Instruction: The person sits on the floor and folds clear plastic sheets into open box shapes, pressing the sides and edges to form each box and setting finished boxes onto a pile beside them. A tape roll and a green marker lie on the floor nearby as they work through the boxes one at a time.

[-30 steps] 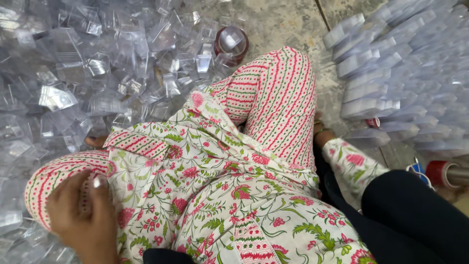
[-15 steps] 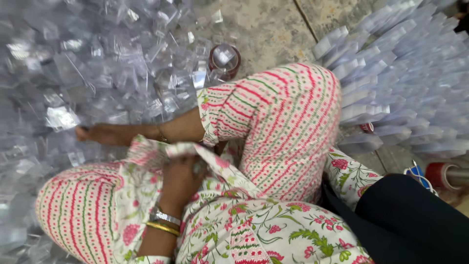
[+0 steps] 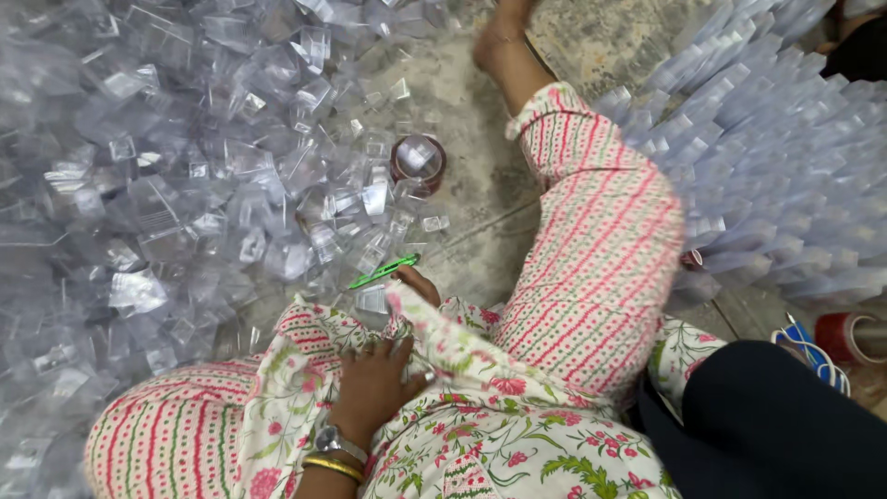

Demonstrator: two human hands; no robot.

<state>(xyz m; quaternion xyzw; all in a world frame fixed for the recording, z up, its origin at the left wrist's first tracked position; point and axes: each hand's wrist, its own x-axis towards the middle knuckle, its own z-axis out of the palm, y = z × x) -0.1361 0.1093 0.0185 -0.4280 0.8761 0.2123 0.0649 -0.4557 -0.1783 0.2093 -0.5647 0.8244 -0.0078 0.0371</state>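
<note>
Fingers (image 3: 393, 356) flat on floral cloth (image 3: 462, 370)

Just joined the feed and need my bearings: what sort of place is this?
Probably an informal packaging workshop, worked seated on a bare concrete floor: a heap of clear plastic boxes, stacked flat clear sheets, and tape rolls.

Left hand (image 3: 374, 388) presses floral cloth (image 3: 480, 407) on the lap; green tool (image 3: 383, 272) lies beside clear plastic boxes (image 3: 166, 185)
</note>
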